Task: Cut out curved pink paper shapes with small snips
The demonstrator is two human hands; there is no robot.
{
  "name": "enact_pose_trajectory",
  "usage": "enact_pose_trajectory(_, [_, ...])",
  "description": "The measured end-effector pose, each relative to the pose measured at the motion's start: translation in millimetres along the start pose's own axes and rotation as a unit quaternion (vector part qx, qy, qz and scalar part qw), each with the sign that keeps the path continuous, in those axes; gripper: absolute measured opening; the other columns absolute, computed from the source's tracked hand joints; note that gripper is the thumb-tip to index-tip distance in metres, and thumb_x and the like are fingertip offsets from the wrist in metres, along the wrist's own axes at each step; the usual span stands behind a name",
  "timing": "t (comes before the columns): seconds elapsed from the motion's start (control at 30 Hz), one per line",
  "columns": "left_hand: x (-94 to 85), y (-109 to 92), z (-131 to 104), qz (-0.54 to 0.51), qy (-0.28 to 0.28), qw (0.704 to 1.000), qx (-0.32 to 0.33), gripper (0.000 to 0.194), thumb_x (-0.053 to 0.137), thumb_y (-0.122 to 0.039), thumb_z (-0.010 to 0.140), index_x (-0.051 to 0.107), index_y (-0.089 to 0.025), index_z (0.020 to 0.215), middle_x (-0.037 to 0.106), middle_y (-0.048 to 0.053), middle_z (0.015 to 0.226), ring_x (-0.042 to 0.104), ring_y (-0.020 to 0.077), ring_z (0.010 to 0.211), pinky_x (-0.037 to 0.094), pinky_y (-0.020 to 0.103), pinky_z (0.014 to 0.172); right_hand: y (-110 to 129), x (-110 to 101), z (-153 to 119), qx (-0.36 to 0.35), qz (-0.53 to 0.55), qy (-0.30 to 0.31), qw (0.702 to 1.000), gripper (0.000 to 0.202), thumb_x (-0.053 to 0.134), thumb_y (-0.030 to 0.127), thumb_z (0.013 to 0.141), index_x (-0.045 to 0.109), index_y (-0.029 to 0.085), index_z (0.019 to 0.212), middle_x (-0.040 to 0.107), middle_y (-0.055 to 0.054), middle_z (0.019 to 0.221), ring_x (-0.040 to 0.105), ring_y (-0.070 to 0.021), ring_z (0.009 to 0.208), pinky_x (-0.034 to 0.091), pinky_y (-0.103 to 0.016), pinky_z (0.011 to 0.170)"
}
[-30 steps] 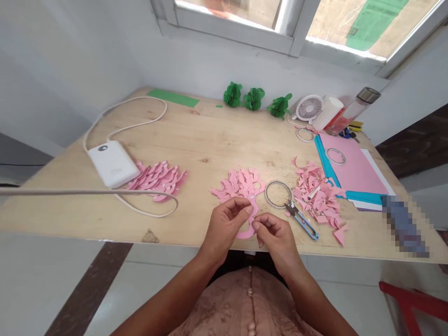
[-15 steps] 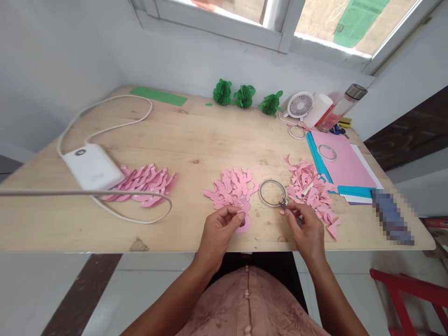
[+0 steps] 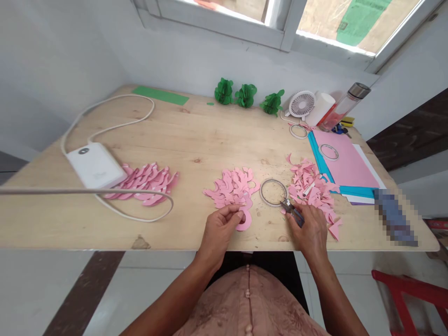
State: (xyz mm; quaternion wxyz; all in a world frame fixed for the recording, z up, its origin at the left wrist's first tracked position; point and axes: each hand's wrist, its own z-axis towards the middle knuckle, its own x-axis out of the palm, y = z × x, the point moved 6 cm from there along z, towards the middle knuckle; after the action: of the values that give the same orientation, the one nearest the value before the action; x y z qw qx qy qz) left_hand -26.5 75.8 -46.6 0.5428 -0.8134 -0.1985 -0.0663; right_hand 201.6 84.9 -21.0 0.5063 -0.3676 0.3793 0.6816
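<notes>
Pinches a pink paper cutout (image 3: 248, 220) at near centre with the left hand (image 3: 218, 234); grips snips (image 3: 293, 213), to the right, with the right hand (image 3: 312, 234). Has a tape ring (image 3: 261, 193) just beyond, green paper ornaments (image 3: 246, 96) far off.

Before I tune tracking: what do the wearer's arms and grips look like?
The left grip and right grip are ungloved hands, with no rings or watch visible. The forearms are bare, no sleeves in view. The top is dusty pink with a buttoned front.
</notes>
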Motion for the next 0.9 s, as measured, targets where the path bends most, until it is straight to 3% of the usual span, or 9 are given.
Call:
enact_pose_trajectory(0.17, [-0.2,0.2,0.1,-0.018,-0.014,1.000,0.005,0.012,0.069,-0.020,0.065,0.063,-0.015,0.074,0.060,-0.004,0.059,0.052,0.0088,0.060,0.039,0.020,0.064,9.2,-12.7,0.3,0.012,0.026,-0.041,0.999,0.021,0.057,0.037,0.083,0.059,0.018,0.092,0.062,-0.008,0.085,0.053,-0.0233,0.080,0.039,-0.034,0.070])
enact_pose_trajectory(0.43, [2.8,-6.3,-0.5,-0.006,-0.011,0.999,0.038,0.014,0.066,-0.026,0.070,0.060,-0.015,0.064,0.061,-0.002,0.059,0.053,0.0104,0.060,0.040,0.021,0.062,39.5,-13.3,7.7,0.019,0.174,0.019,0.984,0.015,0.057,0.030,0.083,0.057,0.020,0.094,0.061,-0.004,0.084,0.056,-0.0196,0.079,0.044,-0.034,0.072])
enact_pose_trajectory(0.63, [0.8,-7.4,-0.6,-0.057,-0.041,0.996,0.062,0.021,0.068,-0.020,0.069,0.055,-0.017,0.085,0.065,-0.002,0.064,0.061,0.0122,0.065,0.045,0.024,0.070,53.9,-9.8,5.9,0.019,0.215,0.048,0.975,0.017,0.057,0.029,0.083,0.057,0.019,0.097,0.061,-0.005,0.085,0.057,-0.0186,0.075,0.045,-0.032,0.068])
enact_pose_trajectory(0.77, [-2.7,-17.0,-7.8,0.008,-0.060,0.987,0.149,0.039,0.063,-0.019,0.075,0.045,-0.024,0.109,0.058,-0.007,0.062,0.060,0.0123,0.062,0.047,0.025,0.066,61.0,-11.6,5.9,0.011,0.213,0.055,0.975,0.016,0.056,0.028,0.084,0.057,0.020,0.097,0.061,-0.005,0.086,0.058,-0.0190,0.076,0.046,-0.032,0.068])
enact_pose_trajectory(0.83, [-3.3,-24.7,-13.9,0.083,-0.059,0.972,0.212,0.030,0.057,-0.019,0.079,0.049,-0.024,0.108,0.057,-0.004,0.068,0.058,0.0120,0.064,0.047,0.024,0.064,64.7,-12.2,6.5,0.004,0.212,0.062,0.975,0.015,0.055,0.027,0.084,0.058,0.020,0.097,0.061,-0.005,0.086,0.058,-0.0194,0.077,0.045,-0.033,0.068])
enact_pose_trajectory(0.9, [0.2,-32.0,-19.6,0.171,-0.032,0.946,0.273,0.013,0.051,-0.018,0.082,0.058,-0.022,0.093,0.059,-0.001,0.073,0.058,0.0127,0.067,0.047,0.025,0.066,68.1,-12.5,6.7,-0.004,0.213,0.069,0.975,0.015,0.055,0.027,0.085,0.057,0.021,0.098,0.061,-0.006,0.086,0.058,-0.0197,0.077,0.045,-0.033,0.069])
